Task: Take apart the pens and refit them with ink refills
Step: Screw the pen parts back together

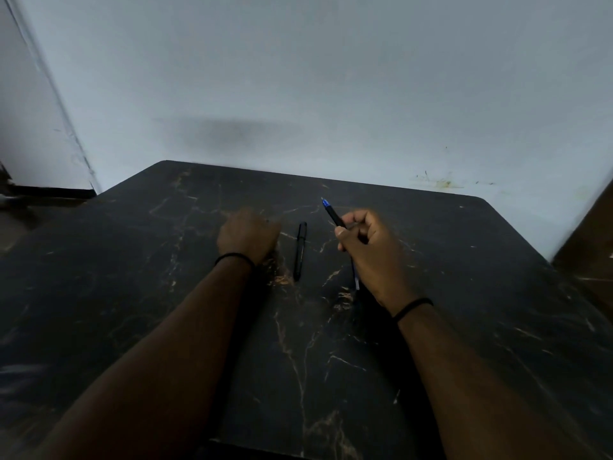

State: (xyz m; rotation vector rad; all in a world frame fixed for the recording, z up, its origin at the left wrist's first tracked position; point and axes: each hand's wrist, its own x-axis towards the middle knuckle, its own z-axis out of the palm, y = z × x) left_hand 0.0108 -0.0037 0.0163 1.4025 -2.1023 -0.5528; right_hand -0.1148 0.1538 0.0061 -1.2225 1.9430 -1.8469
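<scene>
Both forearms reach in from the near edge of the black marble-patterned table, each wrist ringed by a thin black band. At the middle of the table the right hand has its fingers curled round a black pen piece, pinched between thumb and fingers; its blue tip points up and away toward the far edge. Below that hand a thin pale rod, apparently an ink refill, pokes out toward the near edge; whether it is held or lying on the surface cannot be told. Just left of the right hand, a second black pen lies flat on the table, running roughly from far edge to near edge, touched by neither hand. Left of that pen the left hand rests knuckles-up with its fingers curled under; whether they hold anything is hidden. A pale wall rises behind the table's far edge.
</scene>
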